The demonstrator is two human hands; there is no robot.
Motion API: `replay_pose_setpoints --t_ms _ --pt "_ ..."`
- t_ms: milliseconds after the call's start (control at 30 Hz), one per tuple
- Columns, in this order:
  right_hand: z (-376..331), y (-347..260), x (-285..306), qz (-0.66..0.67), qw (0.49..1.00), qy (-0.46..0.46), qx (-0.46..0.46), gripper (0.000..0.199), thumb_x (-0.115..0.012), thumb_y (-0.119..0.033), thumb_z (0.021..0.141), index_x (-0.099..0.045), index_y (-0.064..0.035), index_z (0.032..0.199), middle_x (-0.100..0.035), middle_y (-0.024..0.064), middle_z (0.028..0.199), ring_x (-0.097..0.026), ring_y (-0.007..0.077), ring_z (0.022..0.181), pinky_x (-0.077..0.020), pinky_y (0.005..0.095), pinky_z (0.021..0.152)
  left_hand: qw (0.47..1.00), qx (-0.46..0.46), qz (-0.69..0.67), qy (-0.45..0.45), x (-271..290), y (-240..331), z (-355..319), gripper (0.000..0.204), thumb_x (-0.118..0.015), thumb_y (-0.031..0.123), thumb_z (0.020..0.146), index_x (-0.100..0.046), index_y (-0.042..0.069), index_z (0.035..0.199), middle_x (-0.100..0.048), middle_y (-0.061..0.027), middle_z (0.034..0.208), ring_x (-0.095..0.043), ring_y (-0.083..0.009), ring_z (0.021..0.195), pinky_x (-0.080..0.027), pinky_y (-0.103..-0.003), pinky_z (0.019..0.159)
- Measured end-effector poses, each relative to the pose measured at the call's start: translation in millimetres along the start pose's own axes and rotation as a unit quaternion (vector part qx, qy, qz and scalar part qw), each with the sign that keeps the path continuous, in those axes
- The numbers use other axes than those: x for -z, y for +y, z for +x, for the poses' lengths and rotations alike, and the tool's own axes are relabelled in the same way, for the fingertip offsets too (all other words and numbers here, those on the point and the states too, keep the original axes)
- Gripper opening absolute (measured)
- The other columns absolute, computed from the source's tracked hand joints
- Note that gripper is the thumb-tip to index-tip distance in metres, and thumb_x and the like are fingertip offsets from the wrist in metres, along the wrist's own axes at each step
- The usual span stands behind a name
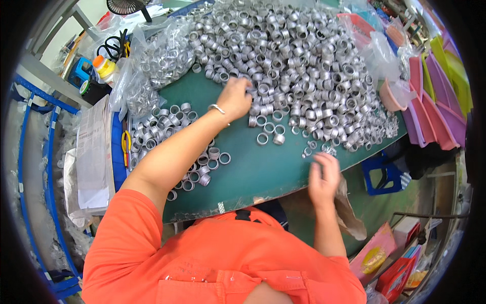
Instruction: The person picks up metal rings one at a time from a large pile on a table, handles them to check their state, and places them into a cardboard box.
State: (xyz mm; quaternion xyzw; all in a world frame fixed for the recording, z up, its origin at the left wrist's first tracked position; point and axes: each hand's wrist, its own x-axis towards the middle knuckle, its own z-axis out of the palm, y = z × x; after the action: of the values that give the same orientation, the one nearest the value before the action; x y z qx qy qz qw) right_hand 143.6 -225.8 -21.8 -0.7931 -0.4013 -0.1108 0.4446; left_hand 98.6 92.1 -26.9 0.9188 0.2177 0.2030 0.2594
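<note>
A large heap of grey metal rings (304, 66) covers the far part of the green table (243, 177). My left hand (237, 99), with a bracelet at the wrist, reaches to the heap's near left edge. Its fingers are curled and a little blurred against the rings, so what they hold is unclear. Close to the table's front edge is my right hand (324, 177), thumb and fingers apart, beside a few small shiny metal pieces (328, 150). Several loose rings (262, 138) lie between the hands. A smaller group of rings (167, 124) spreads under and beside my left forearm.
Clear plastic bags of metal parts (164, 61) stand at the left, near yellow-handled pliers (126, 142) and an orange-capped bottle (104, 66). Colourful plastic bins (430, 106) are stacked at the right. A blue stool (380, 175) stands beyond the table's edge.
</note>
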Motion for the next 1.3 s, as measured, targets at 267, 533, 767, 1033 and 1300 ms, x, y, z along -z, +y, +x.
replay_pose_setpoints --t_ms 267,533,767,1033,1300 --pt "102.1 -38.3 -87.6 0.085 0.987 -0.048 0.130 0.033 -0.063 0.000 0.074 -0.058 -0.0008 0.107 -0.054 0.0182 0.115 -0.054 0.0367 0.103 -0.0421 0.0438 0.091 0.981 0.042 -0.180 0.050 -7.2 18.1 9.2 0.009 -0.067 0.009 0.079 -0.063 0.001 0.081 -0.062 -0.0110 0.094 -0.059 -0.0221 0.087 -0.048 -0.033 0.076" --pt "88.1 -54.8 -82.5 0.228 0.972 -0.028 0.049 0.024 -0.067 0.000 0.076 -0.062 -0.0004 0.100 -0.057 0.0141 0.107 -0.059 0.0254 0.093 -0.0489 0.0318 0.079 0.690 0.248 -0.679 -0.036 30.2 82.7 -66.1 0.024 -0.060 0.008 0.088 -0.054 0.003 0.111 -0.061 -0.0067 0.099 -0.060 -0.0137 0.088 -0.050 -0.028 0.076" --pt "48.5 -53.2 -63.2 0.428 0.897 -0.071 -0.085 0.035 -0.068 0.002 0.077 -0.057 0.0002 0.110 -0.058 0.0084 0.107 -0.057 0.0149 0.092 -0.0468 0.0267 0.081 0.626 0.250 -0.735 -0.075 29.8 95.3 -108.0 0.021 -0.057 0.011 0.090 -0.056 0.001 0.109 -0.063 -0.0077 0.100 -0.062 -0.0156 0.091 -0.050 -0.031 0.082" --pt "36.9 -52.0 -40.7 0.294 0.953 -0.066 0.015 0.033 -0.070 0.001 0.074 -0.060 0.0015 0.105 -0.061 0.0130 0.105 -0.060 0.0208 0.094 -0.0475 0.0287 0.080 0.623 0.225 -0.738 -0.127 22.4 103.5 -120.8 0.019 -0.057 0.011 0.090 -0.056 0.001 0.107 -0.063 -0.0102 0.102 -0.063 -0.0169 0.093 -0.051 -0.033 0.085" --pt "-75.9 50.0 43.5 -0.052 0.988 0.088 -0.115 0.019 -0.052 0.011 0.075 -0.061 0.0012 0.089 -0.061 0.0166 0.094 -0.060 0.0290 0.090 -0.0481 0.0350 0.080 0.951 0.096 -0.245 -0.163 32.3 93.6 -116.3 0.041 -0.066 0.007 0.080 -0.050 0.003 0.117 -0.056 -0.0082 0.110 -0.057 -0.0145 0.090 -0.048 -0.028 0.077"
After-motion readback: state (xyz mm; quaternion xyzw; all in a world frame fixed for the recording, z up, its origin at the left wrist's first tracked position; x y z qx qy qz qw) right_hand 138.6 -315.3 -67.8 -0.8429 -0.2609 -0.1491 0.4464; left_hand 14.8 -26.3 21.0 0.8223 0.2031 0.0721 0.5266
